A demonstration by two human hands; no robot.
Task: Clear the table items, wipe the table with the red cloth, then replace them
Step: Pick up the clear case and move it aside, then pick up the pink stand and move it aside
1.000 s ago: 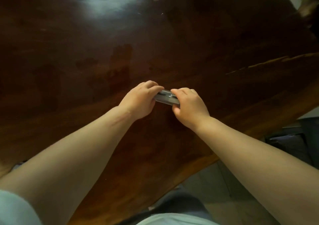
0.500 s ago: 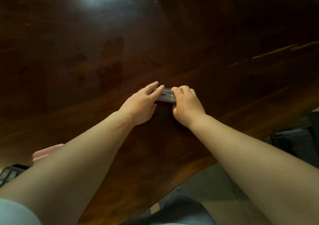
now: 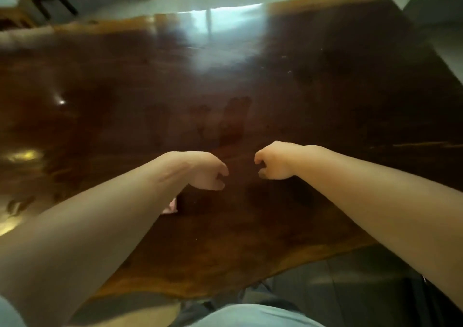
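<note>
Hands have come apart: half a second back both were pinched onto a small silvery object on the table, and now nothing is seen between them. The left hand [image 3: 208, 173] is curled loosely, fingers folded under, with nothing visibly held; the right hand [image 3: 271, 162] is likewise curled into a loose fist, apparently empty, though the undersides of the fingers are hidden. Both are held above the dark wooden table [image 3: 325, 88], close to each other but not touching. The view has also been lifted, so the far edge of the table and the pale floor beyond are now taken in.

The silvery object cannot be found in this view; whether it was carried off or is hidden beneath a forearm cannot be told. A pink scrap [image 3: 170, 206] is glimpsed under the left forearm, touching the tabletop; it may be cloth, but it cannot be made out. The red cloth itself is not seen anywhere.

By judgement, the clearing stage is nearly done, since the polished surface is shown almost bare, with smudges left to be wiped.

Counted: two hands, two bare forearms, one table, one pink scrap, no red cloth, no other items on the visible top.
</note>
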